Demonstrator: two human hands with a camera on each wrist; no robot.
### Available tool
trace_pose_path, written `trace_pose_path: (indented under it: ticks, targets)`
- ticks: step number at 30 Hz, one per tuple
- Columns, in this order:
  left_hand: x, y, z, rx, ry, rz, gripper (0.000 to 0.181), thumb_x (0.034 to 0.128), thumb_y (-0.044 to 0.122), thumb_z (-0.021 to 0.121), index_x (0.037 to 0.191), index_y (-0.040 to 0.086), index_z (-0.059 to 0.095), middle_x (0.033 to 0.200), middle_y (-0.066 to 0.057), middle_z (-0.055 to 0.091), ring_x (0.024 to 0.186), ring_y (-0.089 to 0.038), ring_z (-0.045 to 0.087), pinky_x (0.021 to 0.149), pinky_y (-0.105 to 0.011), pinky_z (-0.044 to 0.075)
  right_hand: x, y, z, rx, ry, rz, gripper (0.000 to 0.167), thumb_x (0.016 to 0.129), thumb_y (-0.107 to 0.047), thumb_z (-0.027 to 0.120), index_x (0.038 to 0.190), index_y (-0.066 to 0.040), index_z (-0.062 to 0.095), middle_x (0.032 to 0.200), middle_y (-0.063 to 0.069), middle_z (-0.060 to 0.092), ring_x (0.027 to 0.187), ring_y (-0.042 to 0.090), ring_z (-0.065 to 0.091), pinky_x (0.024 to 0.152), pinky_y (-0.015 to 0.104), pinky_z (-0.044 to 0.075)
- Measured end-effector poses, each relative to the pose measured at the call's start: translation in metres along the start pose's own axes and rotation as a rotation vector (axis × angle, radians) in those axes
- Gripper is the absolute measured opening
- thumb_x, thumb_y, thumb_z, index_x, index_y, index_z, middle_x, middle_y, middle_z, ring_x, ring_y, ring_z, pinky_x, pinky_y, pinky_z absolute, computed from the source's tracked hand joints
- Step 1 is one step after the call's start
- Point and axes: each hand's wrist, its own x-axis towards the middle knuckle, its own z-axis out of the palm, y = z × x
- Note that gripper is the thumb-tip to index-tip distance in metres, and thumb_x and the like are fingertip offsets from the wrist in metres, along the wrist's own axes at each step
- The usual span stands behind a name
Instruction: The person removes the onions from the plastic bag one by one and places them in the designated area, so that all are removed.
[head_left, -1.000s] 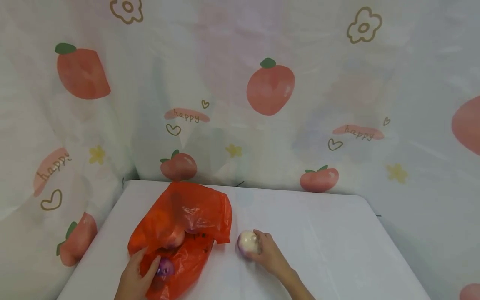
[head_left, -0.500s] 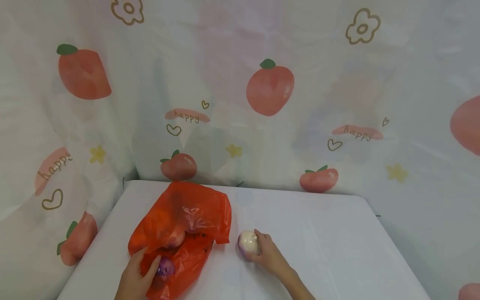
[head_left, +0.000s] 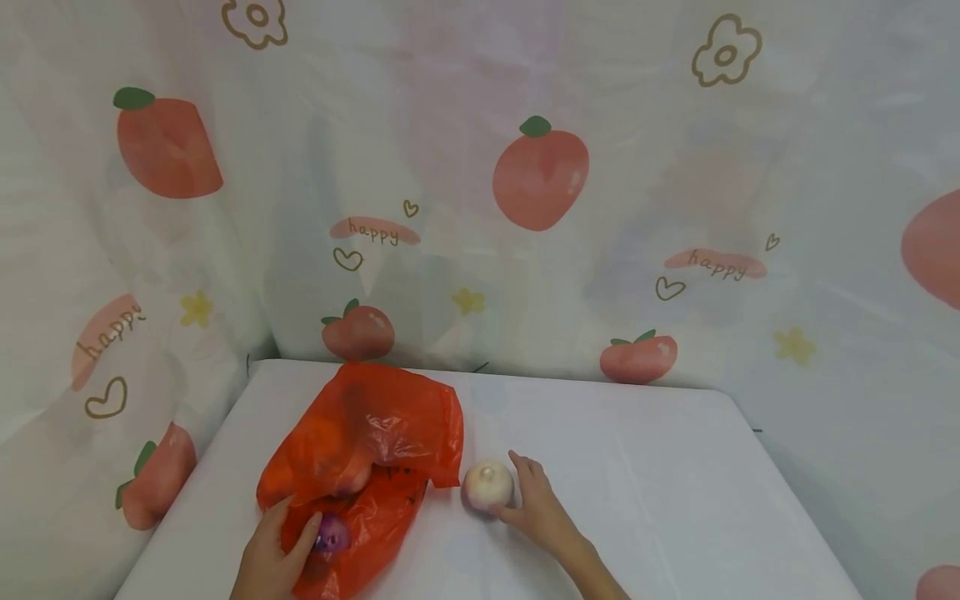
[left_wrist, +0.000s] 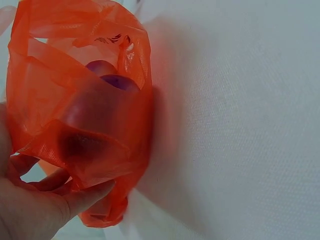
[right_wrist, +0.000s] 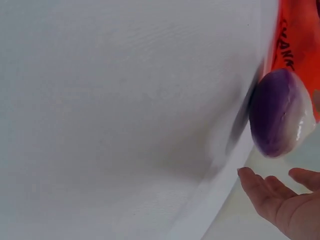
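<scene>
Grip of the left hand [head_left: 270, 550]: clamped on the edge of a crinkled, translucent red-orange plastic bag [head_left: 408, 417] with black print, the thumb on one side of the film and the fingers on the other. Grip of the right hand [head_left: 543, 512]: fingers and thumb apart, not closed around anything. Just beyond the right hand's fingertips, a glossy, round white-and-purple bulb [head_left: 487, 483] rests on the white-covered bench [head_left: 645, 483], outside the bag and just beside its edge. From the head view the right thumb overlaps the bulb's near side; the right wrist view shows a gap between that hand and the bulb.

Contents of the bag: one shiny purple rounded piece [head_left: 332, 533] lies in the mouth, just beside the left thumb; a second, pale piece with a purple tinge [head_left: 354, 477] is partly covered by the upper fold. Other shapes behind the film are too dim to count.

Stage of the work, as judged from the layout: partway. One bulb stands out on the bench, while at least two pieces lie within the bag; whether pieces are being taken out or put in cannot be determined.
</scene>
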Motion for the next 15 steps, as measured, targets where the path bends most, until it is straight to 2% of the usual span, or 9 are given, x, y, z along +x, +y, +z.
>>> trace_pose_path:
  ticks: [7, 13, 15]
  targets:
    - [0.0, -0.001, 0.0, 0.001, -0.002, 0.004, 0.064, 0.0912, 0.047, 0.056, 0.133, 0.001, 0.043, 0.13, -0.021, 0.048, 0.113, -0.037, 0.049, 0.093, -0.059, 0.037, 0.001, -0.011, -0.001, 0.039, 0.089, -0.038, 0.08, 0.076, -0.035, 0.078, 0.139, -0.005, 0.038, 0.13, 0.022, 0.043, 0.119, 0.038, 0.044, 0.092, 0.055, 0.04]
    - [0.001, 0.001, 0.001, -0.028, -0.014, -0.026, 0.063, 0.0912, 0.046, 0.057, 0.134, 0.002, 0.041, 0.131, -0.02, 0.048, 0.112, -0.034, 0.049, 0.093, -0.057, 0.038, 0.004, -0.019, 0.001, 0.156, 0.287, -0.171, 0.067, 0.077, -0.022, 0.079, 0.133, -0.006, 0.046, 0.13, 0.013, 0.047, 0.12, 0.031, 0.047, 0.088, 0.044, 0.046]
    - [0.001, 0.001, 0.001, -0.034, -0.023, -0.035, 0.065, 0.0911, 0.047, 0.056, 0.135, 0.002, 0.04, 0.132, -0.02, 0.047, 0.112, -0.034, 0.049, 0.093, -0.058, 0.037, 0.005, -0.021, 0.001, 0.191, 0.319, -0.202, 0.064, 0.078, -0.019, 0.078, 0.132, -0.005, 0.047, 0.13, 0.011, 0.048, 0.12, 0.028, 0.047, 0.087, 0.042, 0.047]
